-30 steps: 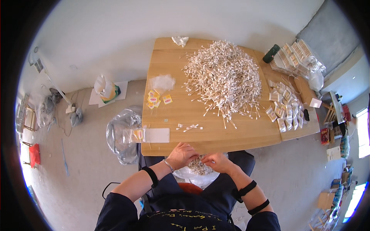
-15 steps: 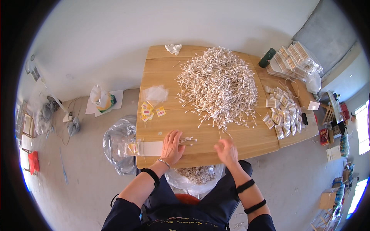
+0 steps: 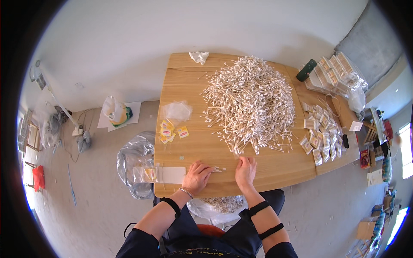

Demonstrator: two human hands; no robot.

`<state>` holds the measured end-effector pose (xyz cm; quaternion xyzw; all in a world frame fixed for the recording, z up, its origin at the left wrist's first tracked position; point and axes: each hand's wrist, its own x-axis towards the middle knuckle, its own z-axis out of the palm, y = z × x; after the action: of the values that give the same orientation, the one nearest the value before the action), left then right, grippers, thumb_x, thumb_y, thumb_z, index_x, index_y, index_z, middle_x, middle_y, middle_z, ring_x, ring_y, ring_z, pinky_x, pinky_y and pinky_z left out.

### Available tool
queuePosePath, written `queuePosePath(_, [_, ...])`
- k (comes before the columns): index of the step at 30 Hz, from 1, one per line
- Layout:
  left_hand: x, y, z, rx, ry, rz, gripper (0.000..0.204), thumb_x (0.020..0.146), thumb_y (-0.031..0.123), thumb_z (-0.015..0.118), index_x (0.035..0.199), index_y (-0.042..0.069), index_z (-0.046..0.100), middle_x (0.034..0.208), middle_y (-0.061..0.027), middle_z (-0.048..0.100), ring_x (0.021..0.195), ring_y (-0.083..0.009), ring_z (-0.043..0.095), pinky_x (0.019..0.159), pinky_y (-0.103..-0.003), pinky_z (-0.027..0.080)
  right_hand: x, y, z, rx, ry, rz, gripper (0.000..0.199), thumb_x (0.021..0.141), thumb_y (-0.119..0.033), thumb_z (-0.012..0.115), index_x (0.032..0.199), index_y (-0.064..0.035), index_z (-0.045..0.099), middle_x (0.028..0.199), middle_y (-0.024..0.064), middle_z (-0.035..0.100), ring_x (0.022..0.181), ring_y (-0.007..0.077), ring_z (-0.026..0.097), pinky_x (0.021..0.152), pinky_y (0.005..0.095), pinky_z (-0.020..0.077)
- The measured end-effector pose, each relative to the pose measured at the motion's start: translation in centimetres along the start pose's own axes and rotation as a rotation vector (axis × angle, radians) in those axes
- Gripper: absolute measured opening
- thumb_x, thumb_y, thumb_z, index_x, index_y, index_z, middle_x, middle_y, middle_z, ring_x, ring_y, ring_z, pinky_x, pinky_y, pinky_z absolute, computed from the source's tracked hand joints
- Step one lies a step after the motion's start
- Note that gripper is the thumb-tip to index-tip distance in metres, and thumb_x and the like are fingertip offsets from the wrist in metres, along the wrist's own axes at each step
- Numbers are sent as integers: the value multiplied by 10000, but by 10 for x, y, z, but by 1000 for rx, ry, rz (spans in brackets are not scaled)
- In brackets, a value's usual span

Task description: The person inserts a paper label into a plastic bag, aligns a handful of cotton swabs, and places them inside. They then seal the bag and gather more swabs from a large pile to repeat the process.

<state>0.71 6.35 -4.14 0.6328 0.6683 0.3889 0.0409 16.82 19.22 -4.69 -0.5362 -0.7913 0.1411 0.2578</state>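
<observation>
A big heap of white cotton swabs covers the middle of the wooden table. My left hand rests flat near the table's front edge, its fingertips touching a small bunch of swabs. My right hand lies beside it, fingers reaching up to the loose swabs at the heap's near edge. Neither hand grips anything that I can see. A clear bag with swabs sits in my lap below the table edge.
Small yellow packets and a clear plastic bag lie left of the heap. Filled clear sachets are spread at the right, a dark green bottle behind them. A large plastic bag stands on the floor at left.
Both hands have come up from the bag in my lap onto the table. The left hand settled by the small bunch; the right reached toward the heap's edge.
</observation>
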Motion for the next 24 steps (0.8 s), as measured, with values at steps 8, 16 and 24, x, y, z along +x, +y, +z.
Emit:
queuePosePath(8, [-2,-2,0,3,-7,14,172,775,84,669,946,91,655,959,-55,609,999,-278,548,944,-417,434,3,-35,20,111,-90,-289,169,783,-18,638,930,-96,671,907,70,562,902,293,541,766,381,477])
queuePosePath(16, [0,-2,-2,-46,-24,-26,249,757,80,671,1001,84,625,1005,-70,597,1035,-298,536,912,-426,426,15,-47,17,270,-243,-386,208,765,-15,651,947,-107,692,906,62,567,885,277,552,765,362,483])
queuePosePath(24, [4,1,1,125,54,-282,472,836,160,590,1271,22,473,1295,-154,484,1264,-349,385,1101,-490,252,44,-53,19,58,-238,-566,177,774,-55,662,933,-129,688,993,41,536,967,263,518,826,381,460])
